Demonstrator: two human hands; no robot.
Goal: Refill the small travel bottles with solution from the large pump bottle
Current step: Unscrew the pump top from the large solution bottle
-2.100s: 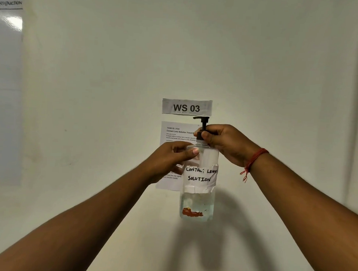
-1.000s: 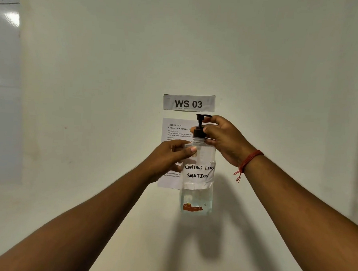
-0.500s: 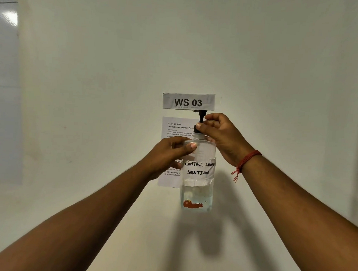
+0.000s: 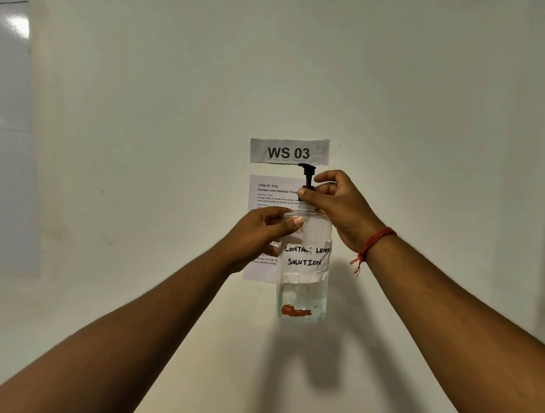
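Against the pale wall [image 4: 175, 106] that fills most of the view, two bare forearms reach forward from the lower corners and meet at a large pump bottle [image 4: 302, 296] held upright in the air, well in front of the wall, where it casts a broad shadow below itself. At the far left edge hangs a glossy whiteboard [image 4: 3, 129] with some handwriting at its top. Behind the bottle two papers are stuck to the wall: a printed task sheet [image 4: 270, 193], partly hidden by the hands and the bottle, and above it a strip sign [image 4: 289, 152] reading "WS 03".

The bottle is clear plastic, with a little liquid in its lowest part and an orange-red patch near the base. A white label [image 4: 306, 255] wrapped around its middle reads "CONTACT LENS SOLUTION" in handwritten capitals. The left hand [image 4: 260, 234] grips the bottle's shoulder from the left, thumb across the front and fingers curled behind. The right hand [image 4: 337, 206] pinches the collar at the foot of the black pump head [image 4: 307, 176], thumb in front, remaining fingers curled round the far side; the nozzle stands above them. A red thread bracelet [image 4: 373, 243] circles the right wrist, its loose ends hanging down.
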